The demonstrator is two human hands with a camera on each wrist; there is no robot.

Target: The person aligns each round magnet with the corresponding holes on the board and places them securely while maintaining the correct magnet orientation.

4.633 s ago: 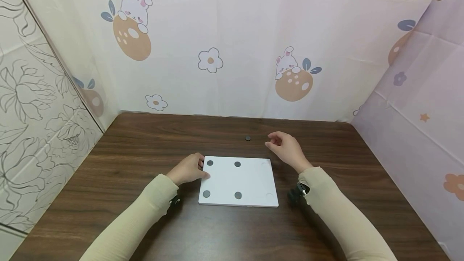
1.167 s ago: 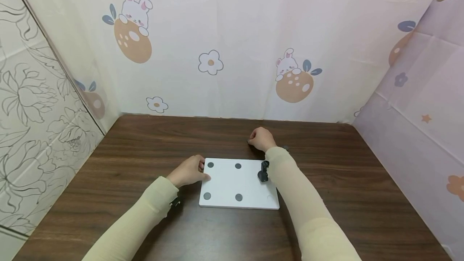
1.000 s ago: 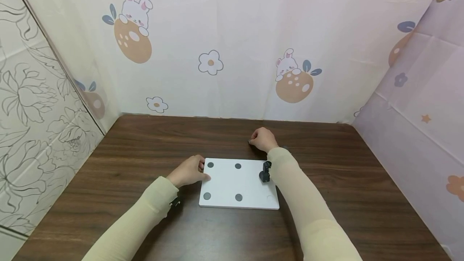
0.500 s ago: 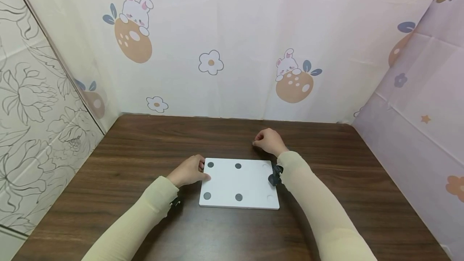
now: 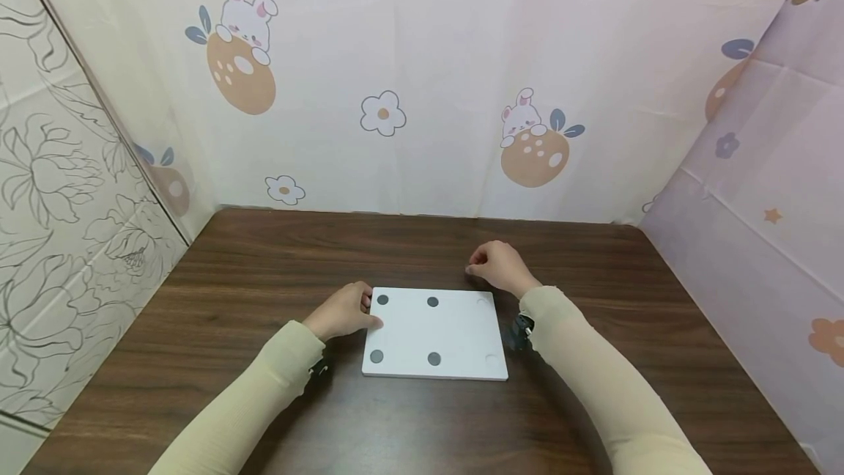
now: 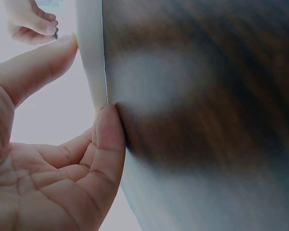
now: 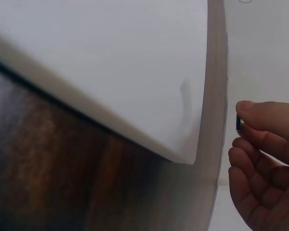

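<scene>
A white rectangular board [image 5: 458, 332] lies flat on the table. Several dark round discs [image 5: 432, 302] sit in its left and middle parts. Near its right corners are two bare round recesses [image 5: 491, 360]. My left hand [image 5: 339, 311] grips the board's left edge, thumb on top and fingers at the side. Beyond the board's back right corner, my right hand [image 5: 501, 267] pinches a small dark disc [image 7: 238, 122] between thumb and index finger, held edge-on in the right wrist view. The disc also shows as a small dark sliver [image 6: 56, 34] in the left wrist view.
The dark wood-grain table [image 5: 422, 431] extends around the board. A patterned curtain [image 5: 435, 152] hangs along its back edge, with more cloth at the right. A flower-lined panel [image 5: 72, 167] stands at the left.
The loose disc that lay behind the board is now in my right hand's pinch. Since then that hand has drawn right and slightly nearer. My left hand and the board stay put.
</scene>
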